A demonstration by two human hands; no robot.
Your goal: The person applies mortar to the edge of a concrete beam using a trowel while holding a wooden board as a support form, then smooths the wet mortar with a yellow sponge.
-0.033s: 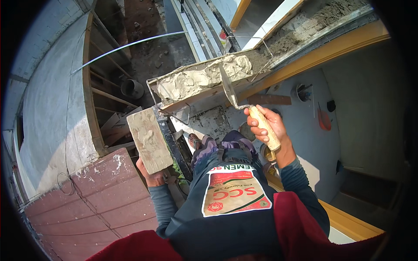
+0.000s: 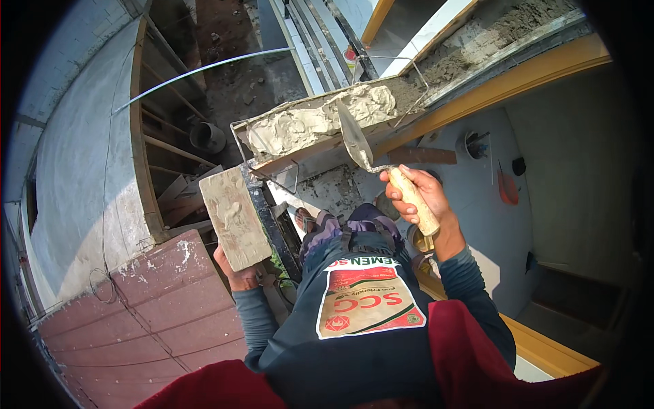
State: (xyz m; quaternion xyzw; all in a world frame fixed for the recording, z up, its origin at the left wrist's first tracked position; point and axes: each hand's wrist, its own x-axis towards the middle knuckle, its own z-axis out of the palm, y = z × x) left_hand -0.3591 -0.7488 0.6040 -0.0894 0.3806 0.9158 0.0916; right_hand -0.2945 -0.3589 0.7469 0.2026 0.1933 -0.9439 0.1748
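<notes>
My right hand [image 2: 433, 196] is closed round the pale wooden handle of a pointed trowel [image 2: 355, 140]. The blade points away from me, its tip over the front edge of a thick, lumpy bed of wet grey mortar [image 2: 300, 128]. That mortar lies along the top of a narrow wall, with a bent wire frame [image 2: 238, 140] around its left end. On the left, my left hand [image 2: 235, 273] grips a grey rectangular block [image 2: 235, 221] by its near end. The block is tilted, its broad face up with a rough smear on it. Most of my left fingers are hidden under it.
Beyond the mortar, the wall top [image 2: 504, 44] runs to the far right along a yellow wooden beam [image 2: 490, 95]. A dark bucket [image 2: 207, 138] stands low at the left. Reddish boards [image 2: 143, 307] lie left of me. A thin pale pipe [image 2: 204, 69] crosses at the back.
The trowel blade has turned slightly, showing more of its flat face, and its tip has shifted a little left. My left hand and the block have hardly moved.
</notes>
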